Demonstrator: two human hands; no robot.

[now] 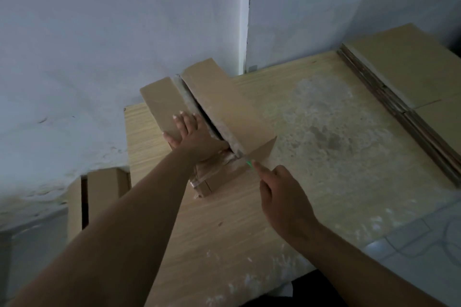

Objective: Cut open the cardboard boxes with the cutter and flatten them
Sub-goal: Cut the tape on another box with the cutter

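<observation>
A brown cardboard box [224, 104] lies on the wooden table [311, 137], its top seam split open along the middle so the two flaps stand apart. My left hand [192, 134] presses flat on the left flap near the box's near end. My right hand [282, 194] grips a green cutter [248, 163], index finger stretched along it. The blade tip meets the near end of the seam, where clear tape wraps the box's front face. Most of the cutter is hidden inside my hand.
A stack of flattened cardboard [409, 92] lies at the table's right side. Another upright box [99, 194] stands on the floor left of the table. Walls meet in a corner close behind the table. The table's near right edge borders a tiled floor.
</observation>
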